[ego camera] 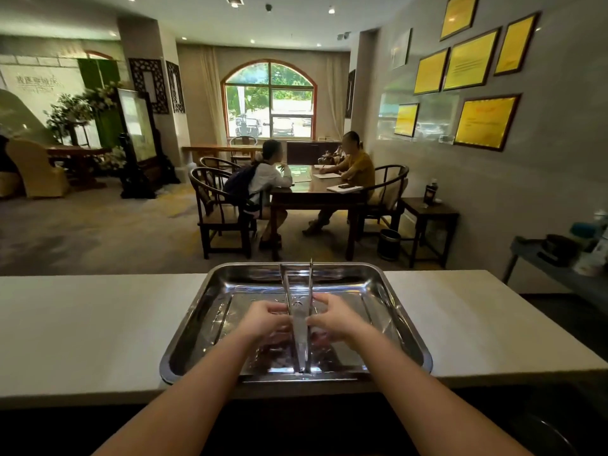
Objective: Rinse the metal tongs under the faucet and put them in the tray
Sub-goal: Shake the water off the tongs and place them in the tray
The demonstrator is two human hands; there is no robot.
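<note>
The metal tongs [300, 324] lie lengthwise in the shiny steel tray [399, 304], their two tips pointing away from me toward the far rim and the joined end near the front rim. My left hand [263, 320] holds the tongs' left side with its fingertips. My right hand [335, 317] holds the right side the same way. Both hands are inside the tray, over its wet bottom. No faucet is in view.
The tray rests on a pale counter [98, 324] that runs left and right. A dark sink area [543, 429] lies below the counter's near edge. Beyond the counter two people sit at a wooden table [312, 192] with chairs.
</note>
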